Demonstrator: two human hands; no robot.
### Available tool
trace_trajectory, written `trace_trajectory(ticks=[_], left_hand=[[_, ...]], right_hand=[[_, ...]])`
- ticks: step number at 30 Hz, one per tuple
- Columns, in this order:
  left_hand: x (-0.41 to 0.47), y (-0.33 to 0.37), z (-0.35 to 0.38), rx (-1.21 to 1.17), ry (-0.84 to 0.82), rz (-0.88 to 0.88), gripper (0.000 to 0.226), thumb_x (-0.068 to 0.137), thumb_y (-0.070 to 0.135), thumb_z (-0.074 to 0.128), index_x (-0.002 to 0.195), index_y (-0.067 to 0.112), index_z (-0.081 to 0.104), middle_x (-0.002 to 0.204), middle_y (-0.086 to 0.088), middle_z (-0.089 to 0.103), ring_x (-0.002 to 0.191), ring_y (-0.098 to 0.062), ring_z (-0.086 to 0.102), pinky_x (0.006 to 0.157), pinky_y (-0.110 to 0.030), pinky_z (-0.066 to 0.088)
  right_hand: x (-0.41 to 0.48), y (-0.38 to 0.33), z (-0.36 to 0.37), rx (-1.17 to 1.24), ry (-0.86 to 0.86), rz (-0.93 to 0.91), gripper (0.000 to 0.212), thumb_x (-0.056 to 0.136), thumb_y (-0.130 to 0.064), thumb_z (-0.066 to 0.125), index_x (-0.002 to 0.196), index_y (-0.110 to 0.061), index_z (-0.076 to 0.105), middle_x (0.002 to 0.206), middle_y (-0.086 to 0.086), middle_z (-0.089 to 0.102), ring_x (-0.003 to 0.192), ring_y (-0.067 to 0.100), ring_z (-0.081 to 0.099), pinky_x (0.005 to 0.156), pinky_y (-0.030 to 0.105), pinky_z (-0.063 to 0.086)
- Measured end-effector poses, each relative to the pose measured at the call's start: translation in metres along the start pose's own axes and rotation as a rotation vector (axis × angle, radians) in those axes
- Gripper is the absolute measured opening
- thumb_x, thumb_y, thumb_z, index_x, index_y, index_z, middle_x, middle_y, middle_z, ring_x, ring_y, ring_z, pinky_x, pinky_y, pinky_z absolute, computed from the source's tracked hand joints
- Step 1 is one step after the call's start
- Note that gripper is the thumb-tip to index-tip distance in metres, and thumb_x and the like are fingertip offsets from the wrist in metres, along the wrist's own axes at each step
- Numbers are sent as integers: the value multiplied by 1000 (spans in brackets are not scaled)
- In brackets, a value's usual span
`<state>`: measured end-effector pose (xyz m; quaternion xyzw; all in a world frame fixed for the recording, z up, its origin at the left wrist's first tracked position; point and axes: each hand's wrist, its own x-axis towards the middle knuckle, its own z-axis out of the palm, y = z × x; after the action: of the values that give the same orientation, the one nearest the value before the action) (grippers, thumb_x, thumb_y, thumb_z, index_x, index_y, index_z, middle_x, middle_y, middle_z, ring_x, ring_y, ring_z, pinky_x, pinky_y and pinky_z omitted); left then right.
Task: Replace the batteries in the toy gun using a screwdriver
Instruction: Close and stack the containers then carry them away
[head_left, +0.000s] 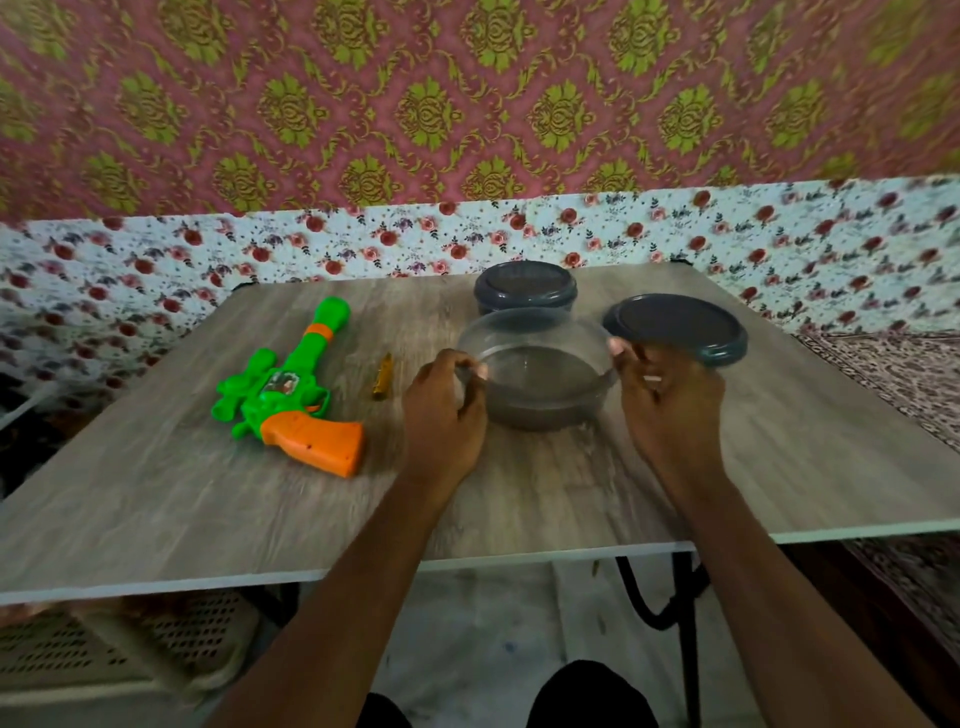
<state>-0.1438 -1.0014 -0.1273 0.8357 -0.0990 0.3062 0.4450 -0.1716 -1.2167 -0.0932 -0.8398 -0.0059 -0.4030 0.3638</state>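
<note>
The worktop (156, 488) is a grey wood-grain laminate with a pale edge; on its left lies the toy gun (291, 387), glossy green plastic with an orange grip and band, a small round sticker on its side too blurred to read; just right of it lies a slim yellow-handled screwdriver (383, 376). The left hand (441, 415) has its fingers curled on the rim of a clear round container (540, 379); the right hand (670, 405) pinches a dark round lid (680, 327) held tilted beside it. Behind stands a second lidded container (524, 286).
</note>
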Motion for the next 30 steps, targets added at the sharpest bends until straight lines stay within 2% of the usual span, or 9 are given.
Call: trace_trajectory(ticks=[3,5,8,12,18,23,25,27,30], left_hand=[[1,-2,0,-15,-19,-42,22,98,29,55,114,17,63,109,-1,70,103,-16,65,87,-45,57],[2,-2,0,-14,-25,-70,19,100,27,57,116,19,63,114,-1,68,106,-15,63,89,-46,57],[4,-1,-2,-25,-23,-106,14,103,24,57,116,21,64,117,2,66,105,-10,60,90,-41,57],[4,0,-3,-19,-41,-126,14,104,26,56,116,24,63,121,4,64,107,-9,60,87,-31,56],[6,1,-3,-30,-34,-139,14,104,25,56,116,23,63,122,3,64,105,-6,60,76,-8,44],[5,3,-3,-23,-31,-145,15,104,26,56,116,23,63,122,3,64,105,-6,60,73,-2,41],[4,4,-3,-17,-31,-149,16,104,26,56,117,23,63,123,4,64,105,-5,60,73,-2,41],[5,4,-4,-22,-32,-151,16,104,26,56,118,24,63,123,4,64,106,-5,61,74,-4,42],[4,6,-5,-19,-41,-153,17,104,27,55,119,24,63,124,4,64,107,-5,61,73,-5,43]], right_hand=[[27,25,5,-136,-63,107,17,98,-7,59,109,-1,71,101,19,74,83,28,67,74,26,43],[47,50,10,-316,-180,216,35,93,-7,61,128,-5,63,125,23,66,107,42,65,87,43,54],[68,73,14,-499,-397,344,61,91,-25,68,147,-17,46,153,22,42,139,49,40,110,65,36],[81,91,21,-592,-568,365,64,93,-56,62,147,-26,45,164,20,27,152,50,16,115,74,18],[68,79,26,-595,-488,358,62,86,-52,70,133,-13,59,149,24,42,144,47,30,113,73,24],[67,76,17,-579,-447,268,84,67,-69,77,137,-28,55,156,15,36,146,44,27,112,67,25],[69,77,17,-505,-519,260,76,68,-71,72,122,-18,65,131,18,62,123,40,54,104,57,46],[66,71,16,-460,-532,224,52,80,-56,74,100,-8,70,96,16,72,90,33,66,83,43,56],[60,60,15,-576,-541,95,40,89,-45,69,96,-6,68,93,18,71,87,36,68,80,46,58]])
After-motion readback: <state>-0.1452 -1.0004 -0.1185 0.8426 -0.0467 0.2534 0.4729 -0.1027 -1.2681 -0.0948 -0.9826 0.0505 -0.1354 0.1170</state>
